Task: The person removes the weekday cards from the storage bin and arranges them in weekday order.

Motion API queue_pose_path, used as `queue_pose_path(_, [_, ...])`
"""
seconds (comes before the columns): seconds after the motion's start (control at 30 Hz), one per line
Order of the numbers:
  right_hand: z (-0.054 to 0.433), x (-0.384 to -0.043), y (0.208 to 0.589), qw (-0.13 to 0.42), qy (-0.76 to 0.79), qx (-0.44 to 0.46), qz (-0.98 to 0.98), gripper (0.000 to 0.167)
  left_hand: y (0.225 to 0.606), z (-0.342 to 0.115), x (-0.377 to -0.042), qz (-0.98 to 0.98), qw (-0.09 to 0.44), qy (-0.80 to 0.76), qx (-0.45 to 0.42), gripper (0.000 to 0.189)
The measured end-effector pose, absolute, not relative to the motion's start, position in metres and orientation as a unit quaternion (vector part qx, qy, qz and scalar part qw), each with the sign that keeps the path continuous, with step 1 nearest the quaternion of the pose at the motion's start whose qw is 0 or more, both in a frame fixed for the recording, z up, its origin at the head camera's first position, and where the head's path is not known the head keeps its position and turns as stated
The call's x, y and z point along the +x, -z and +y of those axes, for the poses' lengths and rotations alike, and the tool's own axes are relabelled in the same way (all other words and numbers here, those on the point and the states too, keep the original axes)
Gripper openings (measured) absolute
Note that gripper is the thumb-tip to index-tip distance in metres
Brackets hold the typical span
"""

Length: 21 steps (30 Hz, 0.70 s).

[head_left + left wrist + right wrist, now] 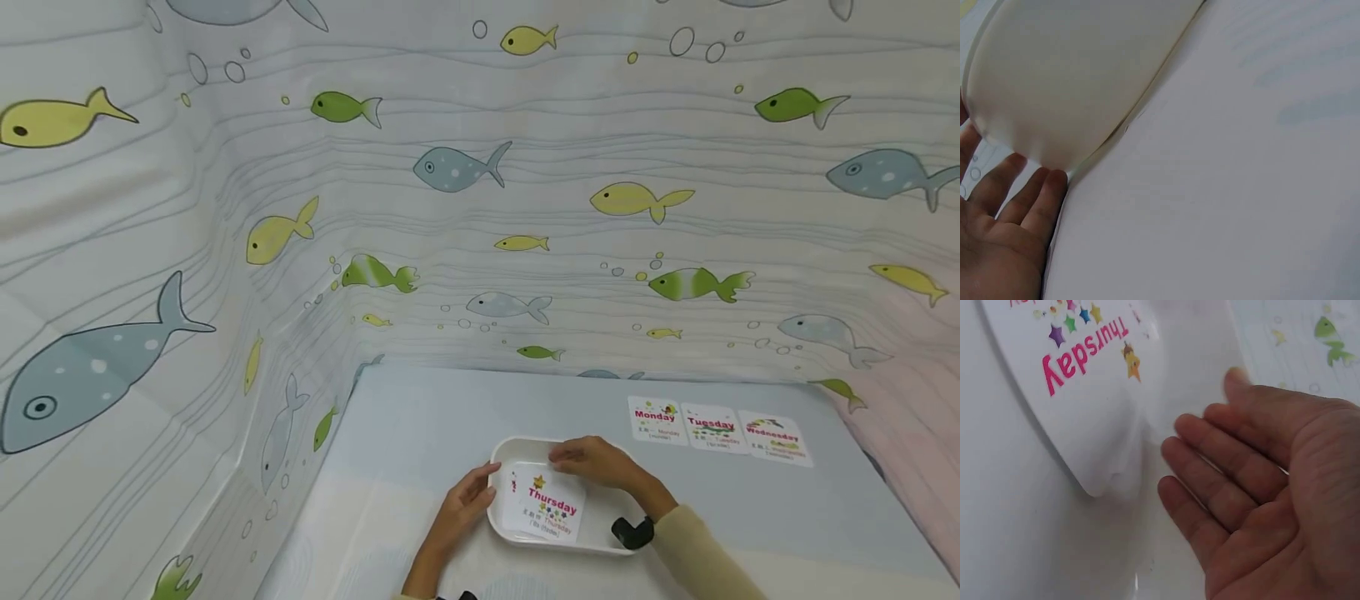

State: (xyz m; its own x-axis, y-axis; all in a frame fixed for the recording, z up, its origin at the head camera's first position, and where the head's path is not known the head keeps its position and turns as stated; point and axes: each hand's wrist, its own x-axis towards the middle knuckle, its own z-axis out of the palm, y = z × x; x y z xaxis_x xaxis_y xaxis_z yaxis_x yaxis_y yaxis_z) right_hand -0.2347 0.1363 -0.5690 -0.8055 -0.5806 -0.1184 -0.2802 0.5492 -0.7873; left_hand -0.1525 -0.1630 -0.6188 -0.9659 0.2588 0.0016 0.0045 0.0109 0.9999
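Observation:
A white tray [611, 508] holds a small pile of cards, with the Thursday card [550, 507] on top. At the tray's left end is my left hand [459, 515]; in the left wrist view its extended fingertips [1054, 181] touch the outer wall of the tray [1072, 81]. My right hand [596, 462] reaches over the far rim. The right wrist view shows that hand [1254, 494] with loosely bent fingers and nothing between them, beside the Thursday card [1085, 356]. Cards under the top one are mostly hidden.
Right of the tray, a Monday card [656, 419], a Tuesday card [712, 428] and a Wednesday card [775, 437] lie in a row on the pale blue table cover [450, 400]. A fish-patterned curtain [570, 133] stands behind and at the left.

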Motion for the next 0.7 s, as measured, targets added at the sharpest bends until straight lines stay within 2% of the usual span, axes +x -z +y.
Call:
queue_pose_path(0.2, [0.132,-0.232,0.580,0.193,0.409,-0.259,0.854,0.034,0.619,-0.165,-0.152,0.712,0.090,-0.689,0.100,0.041])
queue_pose_path(0.47, [0.128,-0.231,0.583,0.223,0.357,-0.293,0.858,0.070,0.620,-0.166,-0.154,0.714,0.079,-0.687,0.108,0.040])
queue_pose_path(0.7, [0.128,-0.225,0.582,0.265,0.320,-0.305,0.857,0.097,0.619,-0.165,-0.153,0.704,0.099,-0.697,0.097,0.041])
